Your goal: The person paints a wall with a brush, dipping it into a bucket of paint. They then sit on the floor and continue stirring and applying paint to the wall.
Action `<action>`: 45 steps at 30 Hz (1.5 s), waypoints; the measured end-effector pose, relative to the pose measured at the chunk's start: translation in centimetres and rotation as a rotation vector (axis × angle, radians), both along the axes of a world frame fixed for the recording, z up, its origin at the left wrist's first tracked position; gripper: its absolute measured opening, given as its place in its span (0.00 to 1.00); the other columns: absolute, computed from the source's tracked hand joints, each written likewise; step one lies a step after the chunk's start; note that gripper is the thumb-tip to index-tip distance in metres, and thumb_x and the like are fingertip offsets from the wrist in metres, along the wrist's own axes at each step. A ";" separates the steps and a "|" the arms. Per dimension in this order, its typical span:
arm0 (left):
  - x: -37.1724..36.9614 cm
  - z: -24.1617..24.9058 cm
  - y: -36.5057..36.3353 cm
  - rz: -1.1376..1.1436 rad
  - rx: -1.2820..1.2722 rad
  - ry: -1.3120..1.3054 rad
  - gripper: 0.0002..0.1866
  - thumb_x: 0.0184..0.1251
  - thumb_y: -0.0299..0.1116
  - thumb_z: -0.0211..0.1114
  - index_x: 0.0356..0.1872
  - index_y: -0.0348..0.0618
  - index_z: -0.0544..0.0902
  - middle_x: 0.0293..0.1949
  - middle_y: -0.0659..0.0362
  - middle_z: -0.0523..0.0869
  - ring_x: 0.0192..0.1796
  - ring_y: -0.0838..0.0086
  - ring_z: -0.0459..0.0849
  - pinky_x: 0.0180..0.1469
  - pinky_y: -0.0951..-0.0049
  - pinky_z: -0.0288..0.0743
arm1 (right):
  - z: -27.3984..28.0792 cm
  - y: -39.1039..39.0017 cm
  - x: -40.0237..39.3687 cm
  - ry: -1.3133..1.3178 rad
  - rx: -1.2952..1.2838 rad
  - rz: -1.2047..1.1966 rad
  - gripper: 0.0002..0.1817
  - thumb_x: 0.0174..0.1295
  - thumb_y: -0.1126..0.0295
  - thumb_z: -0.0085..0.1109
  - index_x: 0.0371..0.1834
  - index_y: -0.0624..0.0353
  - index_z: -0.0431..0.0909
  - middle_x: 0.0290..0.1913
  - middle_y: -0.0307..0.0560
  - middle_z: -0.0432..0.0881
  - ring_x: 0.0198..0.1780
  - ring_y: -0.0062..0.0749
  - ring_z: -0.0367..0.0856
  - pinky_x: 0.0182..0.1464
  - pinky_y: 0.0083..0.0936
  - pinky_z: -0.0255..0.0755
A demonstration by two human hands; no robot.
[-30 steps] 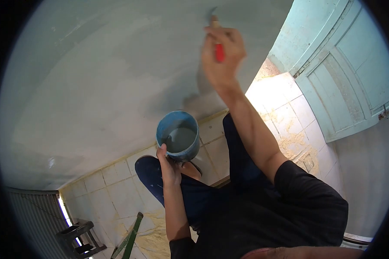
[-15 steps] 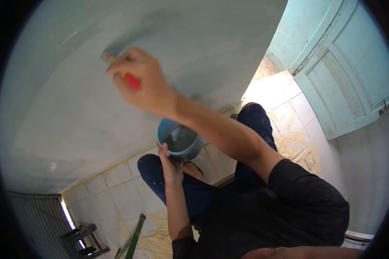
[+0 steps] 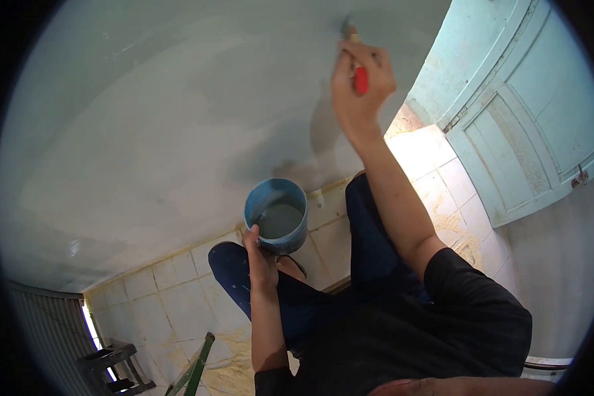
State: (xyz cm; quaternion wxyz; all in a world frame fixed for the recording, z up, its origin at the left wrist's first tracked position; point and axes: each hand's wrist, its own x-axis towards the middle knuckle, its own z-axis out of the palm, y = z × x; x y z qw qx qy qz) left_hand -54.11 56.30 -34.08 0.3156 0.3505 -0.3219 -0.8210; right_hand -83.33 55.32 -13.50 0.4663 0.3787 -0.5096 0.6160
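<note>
My right hand [image 3: 365, 82] is closed around a paintbrush [image 3: 360, 78] whose handle has a red end. The brush tip is against or very near the upper part of the grey wall [image 3: 178, 132], toward its right edge; motion blurs it slightly. Lower down, my left hand [image 3: 261, 257] grips a blue bucket [image 3: 252, 204] by its near left side, thumb over the rim. Grey-green paint [image 3: 282, 218] fills part of the bucket, which I hold above the floor between my knees.
A pale blue door [image 3: 521, 132] stands at the right beside a bright opening. Tan stains mark the white tile floor [image 3: 185, 300]. At lower left are a dark plastic stool [image 3: 115, 363], a green metal leg [image 3: 200, 363] and a corrugated panel [image 3: 49, 323].
My right hand has swept the paintbrush right and upward across the wall. The bucket in my left hand shows more fully now that my right forearm no longer crosses in front.
</note>
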 end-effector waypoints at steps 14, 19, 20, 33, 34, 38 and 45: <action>0.0 -0.2 -0.2 0.047 0.020 0.039 0.47 0.72 0.64 0.62 0.80 0.40 0.63 0.78 0.50 0.69 0.80 0.55 0.65 0.80 0.53 0.55 | 0.1 -10.9 18.1 0.270 0.236 0.857 0.13 0.48 0.80 0.71 0.38 0.56 0.86 0.46 0.54 0.83 0.50 0.53 0.81 0.48 0.43 0.79; 0.2 -0.4 -0.3 0.023 0.024 0.029 0.49 0.70 0.66 0.63 0.81 0.41 0.61 0.79 0.50 0.67 0.80 0.55 0.63 0.80 0.52 0.54 | 0.0 -8.1 7.1 0.083 0.080 0.603 0.12 0.56 0.83 0.68 0.40 0.54 0.90 0.38 0.51 0.85 0.39 0.44 0.85 0.42 0.35 0.80; 0.1 -0.6 -0.4 0.016 0.028 0.031 0.49 0.70 0.66 0.63 0.81 0.41 0.61 0.79 0.50 0.67 0.80 0.55 0.63 0.80 0.52 0.54 | -0.2 -7.0 5.0 0.082 0.052 0.564 0.13 0.56 0.84 0.69 0.40 0.54 0.91 0.37 0.50 0.86 0.37 0.40 0.86 0.40 0.31 0.79; 0.7 -0.1 0.5 0.018 -0.034 -0.021 0.43 0.70 0.68 0.61 0.75 0.48 0.66 0.73 0.46 0.71 0.75 0.55 0.70 0.70 0.54 0.69 | -7.7 3.0 -5.2 -0.127 -0.020 0.023 0.10 0.63 0.78 0.72 0.47 0.62 0.90 0.42 0.51 0.89 0.42 0.36 0.89 0.45 0.28 0.81; 0.7 0.0 0.5 0.008 -0.038 -0.029 0.43 0.71 0.69 0.60 0.75 0.48 0.66 0.73 0.46 0.72 0.75 0.55 0.70 0.71 0.55 0.69 | -8.5 3.6 -5.3 -0.105 0.030 -0.002 0.10 0.63 0.77 0.73 0.48 0.63 0.90 0.43 0.51 0.89 0.43 0.36 0.89 0.47 0.28 0.81; 0.2 -0.9 0.0 0.034 -0.059 -0.068 0.44 0.72 0.68 0.60 0.77 0.46 0.66 0.75 0.47 0.71 0.77 0.56 0.69 0.74 0.57 0.66 | -10.7 4.7 -6.4 -0.117 0.096 -0.004 0.11 0.62 0.77 0.74 0.48 0.64 0.89 0.45 0.53 0.90 0.43 0.38 0.90 0.46 0.29 0.82; -0.7 -0.8 0.1 -0.012 -0.062 -0.031 0.43 0.73 0.66 0.60 0.78 0.47 0.67 0.76 0.55 0.70 0.79 0.57 0.65 0.79 0.54 0.58 | -13.2 6.9 -7.2 0.055 0.275 0.033 0.10 0.61 0.75 0.77 0.40 0.66 0.86 0.32 0.54 0.88 0.29 0.42 0.89 0.32 0.30 0.81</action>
